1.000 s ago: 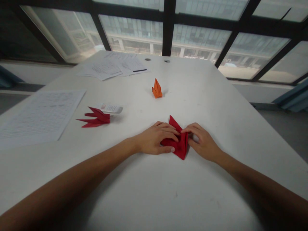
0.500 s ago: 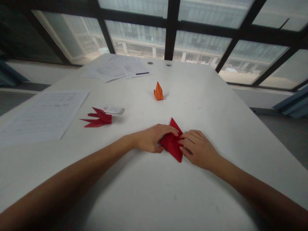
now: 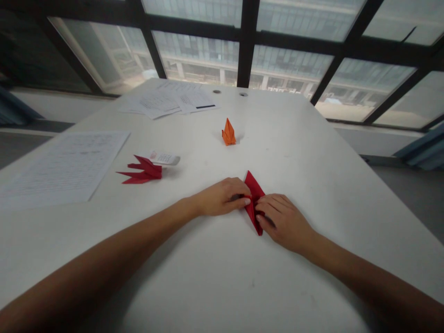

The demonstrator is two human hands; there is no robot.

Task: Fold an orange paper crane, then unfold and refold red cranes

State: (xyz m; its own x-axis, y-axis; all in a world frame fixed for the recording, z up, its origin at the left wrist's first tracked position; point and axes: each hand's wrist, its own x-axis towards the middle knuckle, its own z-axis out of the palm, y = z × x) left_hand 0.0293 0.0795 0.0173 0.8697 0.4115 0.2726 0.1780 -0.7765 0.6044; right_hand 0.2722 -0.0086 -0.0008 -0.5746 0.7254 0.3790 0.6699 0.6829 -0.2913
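Note:
A folded red origami paper (image 3: 254,185) lies on the white table, its points facing away from me and toward me. My left hand (image 3: 224,196) pinches a raised flap at the paper's left side between thumb and fingers. On the right side, my right hand (image 3: 282,220) has its curled fingers on the paper, thumb near the lower part. The fingers cover much of the paper's middle, so the folds there are partly hidden.
An orange origami piece (image 3: 228,132) stands beyond my hands. To the left, a red origami piece with long points (image 3: 144,170) lies beside a white remote control (image 3: 164,158). Printed sheets (image 3: 65,166) and more papers (image 3: 163,101) cover the left and far left table.
My left hand has drawn in the left part of the red paper and now pinches it, so the paper looks narrower. My right hand has shifted slightly toward me.

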